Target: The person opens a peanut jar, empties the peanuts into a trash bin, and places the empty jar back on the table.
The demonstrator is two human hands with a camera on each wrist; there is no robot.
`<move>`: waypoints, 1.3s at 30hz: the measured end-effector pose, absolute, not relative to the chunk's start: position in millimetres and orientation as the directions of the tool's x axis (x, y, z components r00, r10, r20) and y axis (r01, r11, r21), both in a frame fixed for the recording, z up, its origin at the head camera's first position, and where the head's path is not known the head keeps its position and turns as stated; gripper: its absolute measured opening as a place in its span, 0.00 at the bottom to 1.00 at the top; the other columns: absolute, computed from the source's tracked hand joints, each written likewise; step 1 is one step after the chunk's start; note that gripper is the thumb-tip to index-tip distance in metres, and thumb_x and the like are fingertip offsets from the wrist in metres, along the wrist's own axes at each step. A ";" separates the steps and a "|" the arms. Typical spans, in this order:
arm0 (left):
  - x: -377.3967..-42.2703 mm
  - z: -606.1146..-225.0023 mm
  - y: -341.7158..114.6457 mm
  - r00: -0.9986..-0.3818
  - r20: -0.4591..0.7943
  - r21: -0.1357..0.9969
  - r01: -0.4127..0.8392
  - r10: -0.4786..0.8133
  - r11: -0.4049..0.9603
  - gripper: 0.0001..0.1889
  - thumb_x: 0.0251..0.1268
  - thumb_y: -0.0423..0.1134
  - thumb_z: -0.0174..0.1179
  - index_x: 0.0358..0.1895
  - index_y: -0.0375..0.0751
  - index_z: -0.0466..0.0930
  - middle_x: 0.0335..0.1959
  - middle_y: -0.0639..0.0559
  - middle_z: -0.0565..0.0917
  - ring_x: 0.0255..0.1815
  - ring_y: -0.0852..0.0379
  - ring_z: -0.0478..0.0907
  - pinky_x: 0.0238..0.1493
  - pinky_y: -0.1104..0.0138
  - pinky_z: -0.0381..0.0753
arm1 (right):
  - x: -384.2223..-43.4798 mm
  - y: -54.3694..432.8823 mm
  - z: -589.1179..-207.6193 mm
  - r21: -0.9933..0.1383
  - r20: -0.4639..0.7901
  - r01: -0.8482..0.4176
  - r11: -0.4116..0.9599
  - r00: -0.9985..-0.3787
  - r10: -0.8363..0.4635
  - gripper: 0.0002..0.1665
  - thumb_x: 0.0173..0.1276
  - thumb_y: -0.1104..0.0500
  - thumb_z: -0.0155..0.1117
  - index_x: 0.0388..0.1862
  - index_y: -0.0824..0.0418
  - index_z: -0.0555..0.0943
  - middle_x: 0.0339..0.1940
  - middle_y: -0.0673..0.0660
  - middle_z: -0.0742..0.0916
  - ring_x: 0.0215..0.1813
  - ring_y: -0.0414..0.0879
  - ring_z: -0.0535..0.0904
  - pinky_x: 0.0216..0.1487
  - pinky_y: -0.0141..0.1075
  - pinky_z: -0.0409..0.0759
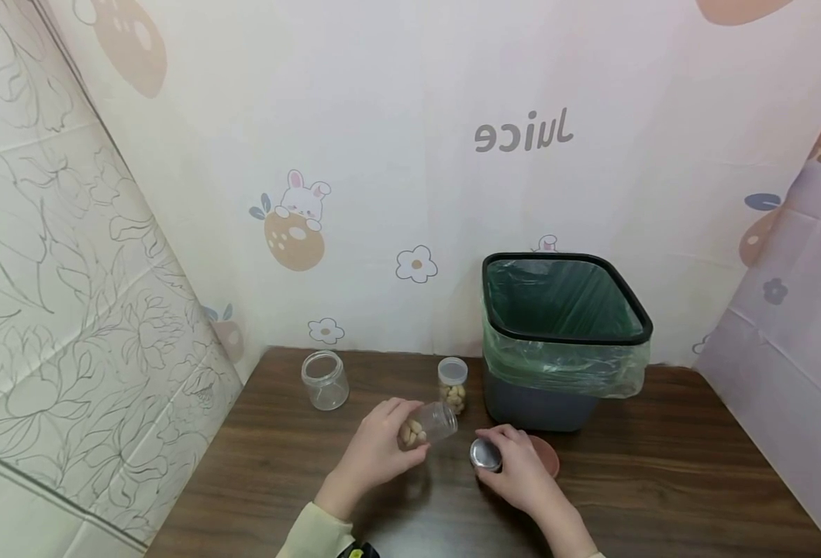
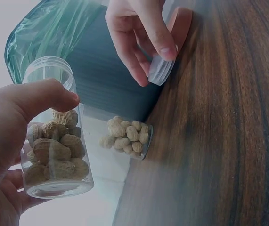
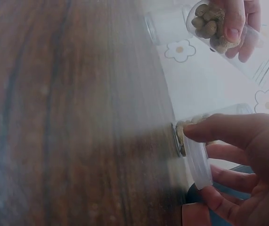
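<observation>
My left hand (image 1: 384,440) grips a clear plastic jar (image 2: 54,155) with unshelled peanuts in its lower part. In the head view this jar is tilted, its uncovered mouth pointing right. Between thumb and fingers, my right hand (image 1: 517,470) holds a translucent screw lid (image 3: 198,160) just above the table. A second jar of peanuts (image 1: 453,387), with a whitish lid on, stands behind the two hands. Farther left stands a wide clear jar (image 1: 325,381) without a lid; I see nothing inside it. A reddish round disc (image 1: 546,456) lies partly hidden behind my right hand.
A dark bin (image 1: 543,403) lined with a green plastic bag (image 1: 564,364) stands at the back right, close to the capped jar. The brown wooden table (image 1: 661,465) ends at a printed curtain (image 1: 382,155) behind and at the sides.
</observation>
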State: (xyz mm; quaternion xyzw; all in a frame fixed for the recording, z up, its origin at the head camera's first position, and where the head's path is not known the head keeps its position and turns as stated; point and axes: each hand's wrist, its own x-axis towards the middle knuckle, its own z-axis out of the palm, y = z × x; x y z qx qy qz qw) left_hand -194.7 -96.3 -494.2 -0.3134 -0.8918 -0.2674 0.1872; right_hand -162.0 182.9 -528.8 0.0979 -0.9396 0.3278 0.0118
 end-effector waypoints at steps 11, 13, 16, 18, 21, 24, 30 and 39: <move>-196.0 -497.8 -96.2 -0.731 0.504 0.362 0.663 0.460 0.656 0.32 0.52 0.44 0.84 0.62 0.43 0.86 0.51 0.52 0.88 0.51 0.55 0.83 0.53 0.57 0.86 | -163.4 182.6 -529.2 -0.624 0.070 -0.187 0.758 -0.980 -0.185 0.30 0.62 0.60 0.86 0.64 0.59 0.87 0.61 0.61 0.86 0.60 0.60 0.83 0.54 0.54 0.86; -195.9 -498.2 -96.1 -0.731 0.504 0.363 0.663 0.461 0.655 0.32 0.52 0.44 0.84 0.62 0.44 0.85 0.51 0.52 0.87 0.51 0.55 0.83 0.53 0.57 0.86 | -163.6 182.6 -530.3 -0.626 0.069 -0.184 0.758 -0.981 -0.182 0.30 0.62 0.60 0.86 0.64 0.59 0.87 0.61 0.61 0.86 0.61 0.60 0.83 0.54 0.54 0.86; -195.6 -498.6 -96.1 -0.731 0.502 0.362 0.663 0.462 0.656 0.32 0.52 0.44 0.84 0.62 0.44 0.85 0.52 0.53 0.87 0.51 0.55 0.83 0.53 0.58 0.86 | -163.7 182.5 -531.6 -0.626 0.067 -0.181 0.758 -0.982 -0.179 0.30 0.63 0.60 0.86 0.64 0.58 0.86 0.62 0.61 0.86 0.61 0.60 0.84 0.54 0.54 0.86; -195.4 -498.8 -96.2 -0.732 0.501 0.361 0.662 0.462 0.657 0.32 0.52 0.44 0.84 0.62 0.44 0.85 0.52 0.53 0.87 0.51 0.55 0.83 0.53 0.57 0.86 | -163.8 182.4 -532.1 -0.629 0.071 -0.183 0.756 -0.981 -0.179 0.30 0.62 0.61 0.86 0.64 0.58 0.86 0.62 0.61 0.86 0.61 0.59 0.84 0.54 0.54 0.86; -195.3 -498.6 -96.3 -0.733 0.501 0.361 0.661 0.461 0.658 0.32 0.52 0.44 0.84 0.63 0.44 0.85 0.52 0.53 0.87 0.52 0.55 0.83 0.53 0.57 0.86 | -163.6 182.3 -532.1 -0.632 0.080 -0.190 0.752 -0.980 -0.180 0.30 0.62 0.62 0.86 0.63 0.59 0.86 0.62 0.61 0.86 0.60 0.59 0.84 0.54 0.53 0.86; -195.4 -498.3 -96.3 -0.732 0.501 0.363 0.661 0.461 0.657 0.32 0.52 0.44 0.84 0.63 0.44 0.85 0.52 0.52 0.87 0.52 0.55 0.83 0.54 0.57 0.86 | -163.3 182.4 -532.0 -0.630 0.085 -0.192 0.752 -0.980 -0.179 0.30 0.63 0.61 0.86 0.63 0.59 0.86 0.62 0.61 0.86 0.59 0.57 0.85 0.53 0.52 0.86; -195.7 -497.7 -96.4 -0.726 0.509 0.362 0.668 0.462 0.651 0.32 0.52 0.44 0.84 0.62 0.43 0.85 0.52 0.52 0.87 0.51 0.55 0.83 0.54 0.56 0.86 | -163.2 182.7 -531.0 -0.625 0.085 -0.189 0.758 -0.981 -0.175 0.30 0.62 0.60 0.86 0.63 0.58 0.86 0.61 0.60 0.86 0.56 0.53 0.85 0.50 0.49 0.86; -195.6 -498.3 -97.1 -0.722 0.516 0.353 0.669 0.461 0.653 0.32 0.52 0.44 0.85 0.62 0.43 0.85 0.52 0.54 0.87 0.51 0.56 0.83 0.53 0.58 0.86 | -163.4 184.9 -531.2 -0.631 0.083 -0.188 0.753 -0.981 -0.175 0.29 0.66 0.57 0.84 0.65 0.58 0.85 0.63 0.59 0.86 0.60 0.55 0.85 0.53 0.51 0.85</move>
